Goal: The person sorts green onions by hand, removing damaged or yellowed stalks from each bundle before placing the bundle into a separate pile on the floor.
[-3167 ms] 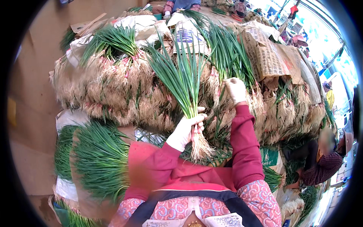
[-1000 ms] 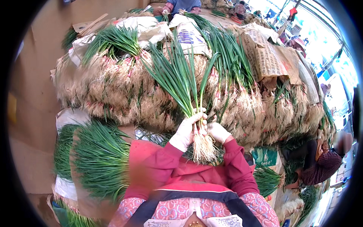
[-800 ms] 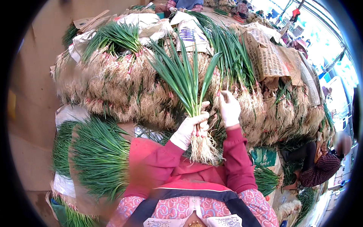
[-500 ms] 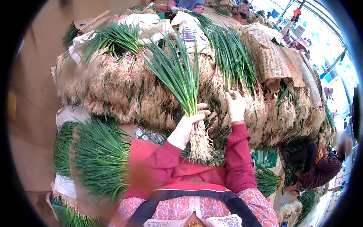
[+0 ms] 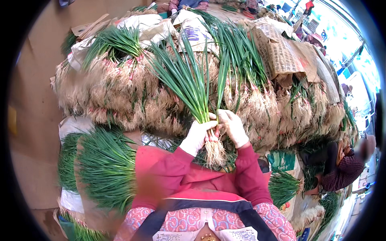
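Observation:
A bunch of spring onions (image 5: 192, 90) with long green leaves, reddish bulbs and pale stringy roots stands upright before my chest. Wrapped round its stems just above the bulbs is my left hand (image 5: 197, 135), in a white glove. My right hand (image 5: 233, 126), gloved too, pinches a spring onion stalk (image 5: 221, 86) against the right side of the bunch, and the two hands meet there. The fingertips partly hide the stems. Below them hang the roots (image 5: 215, 154). Just beyond, more spring onions (image 5: 241, 52) lie on a big heap, roots toward me.
The root-covered heap (image 5: 120, 88) spans the width ahead, with sacks (image 5: 195, 34) and brown paper (image 5: 277, 52) over its top. A pile of trimmed-looking greens (image 5: 106, 166) lies at my left, another bundle (image 5: 281, 186) at my right. A person (image 5: 343, 172) crouches at far right.
My right hand has come back from the heap toward me with a spring onion stalk and now meets the bunch in my left hand. The view has shifted slightly.

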Available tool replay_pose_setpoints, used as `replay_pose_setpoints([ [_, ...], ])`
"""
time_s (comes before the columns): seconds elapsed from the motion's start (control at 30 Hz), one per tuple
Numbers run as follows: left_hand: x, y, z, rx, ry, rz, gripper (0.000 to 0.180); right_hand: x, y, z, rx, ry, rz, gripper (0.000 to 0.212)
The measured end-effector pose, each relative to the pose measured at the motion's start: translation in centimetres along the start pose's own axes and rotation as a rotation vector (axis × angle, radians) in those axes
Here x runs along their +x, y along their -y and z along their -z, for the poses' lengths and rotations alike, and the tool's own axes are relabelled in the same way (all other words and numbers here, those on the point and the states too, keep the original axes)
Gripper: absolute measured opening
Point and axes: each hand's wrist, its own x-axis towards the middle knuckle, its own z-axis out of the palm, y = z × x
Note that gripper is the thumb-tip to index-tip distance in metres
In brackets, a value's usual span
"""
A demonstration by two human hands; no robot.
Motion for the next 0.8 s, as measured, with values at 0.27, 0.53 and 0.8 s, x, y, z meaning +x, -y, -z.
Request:
replay_pose_setpoints([
  [0.27, 0.6, 1.3, 2.6, -0.049, 0.053, -0.006, 0.02, 1.7, -0.6, -2.8, 1.008, 0.179, -0.229, 0.027],
  [0.53, -0.3, 0.4, 1.9, -0.078, 0.061, 0.004, 0.016, 1.0, -0.7, -3.3, 0.914, 0.235, -0.283, 0.035],
  [0.8, -0.4, -0.1, 2.3, -0.114, 0.172, -0.055, 0.014, 1.2, -0.9, -3.1, 0.595, 0.235, -0.161, 0.031],
])
